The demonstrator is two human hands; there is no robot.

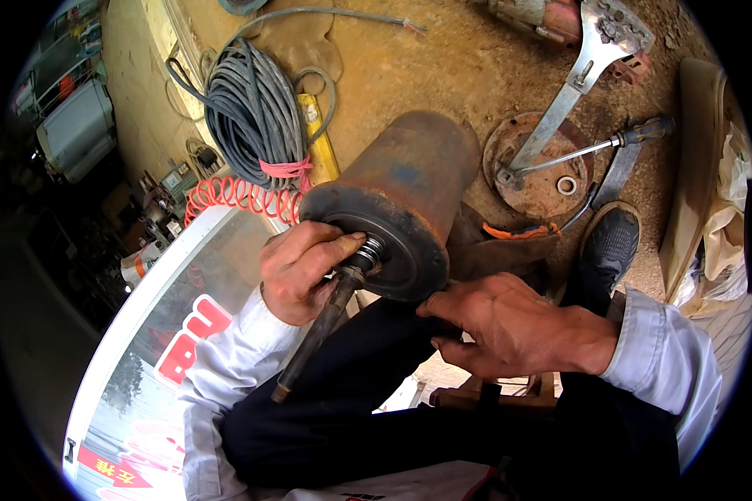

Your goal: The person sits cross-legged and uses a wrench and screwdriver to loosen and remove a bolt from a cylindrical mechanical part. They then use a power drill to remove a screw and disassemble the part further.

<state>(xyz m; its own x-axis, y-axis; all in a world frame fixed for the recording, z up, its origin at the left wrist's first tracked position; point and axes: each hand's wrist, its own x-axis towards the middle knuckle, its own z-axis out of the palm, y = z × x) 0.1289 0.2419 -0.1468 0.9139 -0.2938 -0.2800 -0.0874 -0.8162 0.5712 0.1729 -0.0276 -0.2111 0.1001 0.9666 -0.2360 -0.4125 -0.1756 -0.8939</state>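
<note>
While the left hand (297, 271) wraps its fingers round the dark shaft (317, 334) and the right hand (510, 326) steadies the rusty drum (401, 200) on the lap, looks like he's working the shaft free, so next needs a straight pull.

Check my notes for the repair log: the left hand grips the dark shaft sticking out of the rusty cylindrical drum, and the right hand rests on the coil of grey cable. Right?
Not quite. The head view shows the right hand under the rim of the rusty cylindrical drum, not on the coil of grey cable. The left hand does grip the dark shaft.
</note>
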